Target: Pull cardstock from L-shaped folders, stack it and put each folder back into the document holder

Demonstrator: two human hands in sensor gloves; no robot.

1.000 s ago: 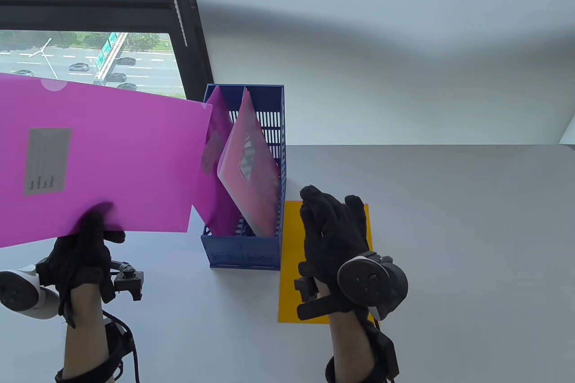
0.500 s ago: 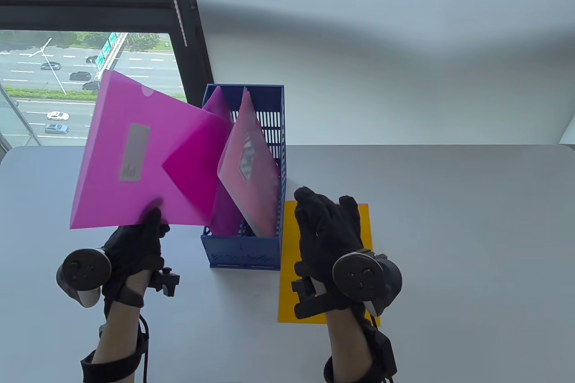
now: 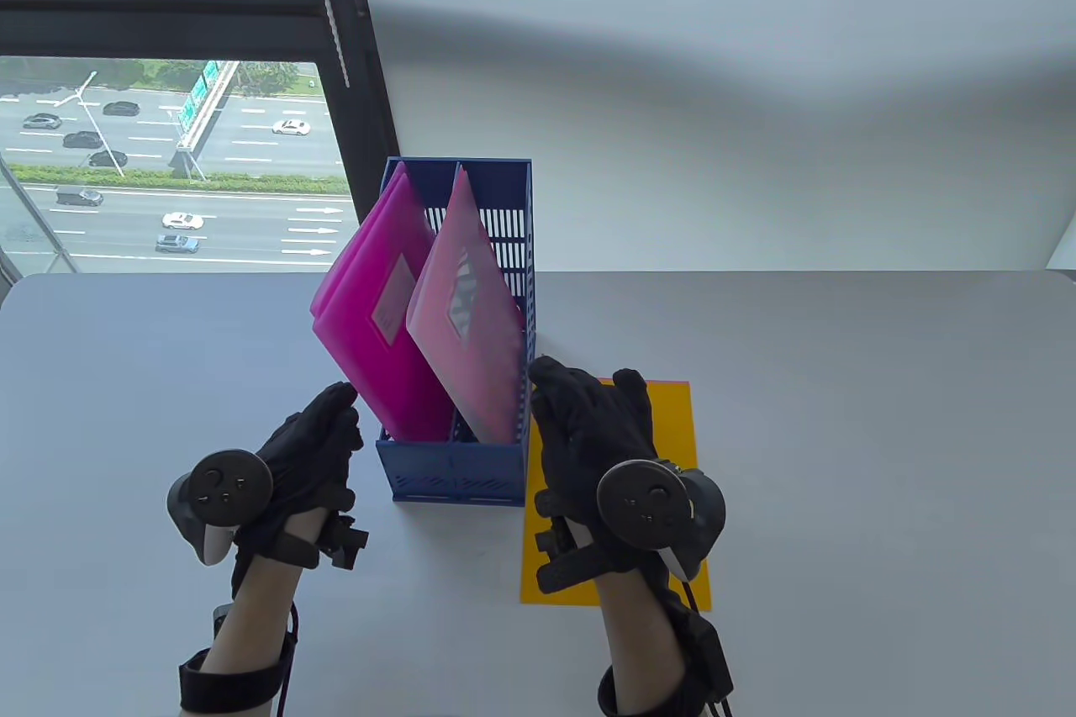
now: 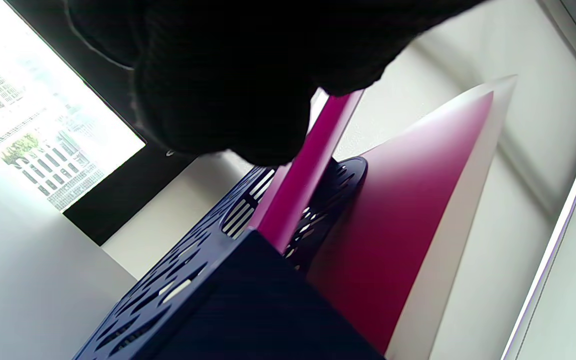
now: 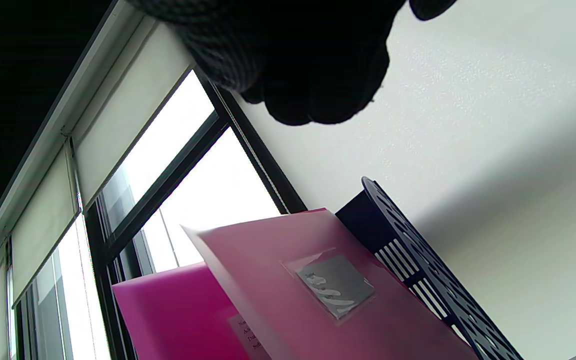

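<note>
Grey table (image 3: pixel 841 456) under window (image 3: pixel 168 162) — left hand (image 3: pixel 307 456) pinches magenta folder (image 3: pixel 378 330), right hand (image 3: pixel 597 440) slack.

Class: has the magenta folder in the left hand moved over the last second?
Yes. The magenta folder went rightward and down into the blue document holder, left compartment.

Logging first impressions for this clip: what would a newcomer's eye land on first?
The bright magenta folders leaning out of the blue holder at the table's middle, against a grey table. Next, the yellow cardstock lying right of the holder, under the right hand.
</note>
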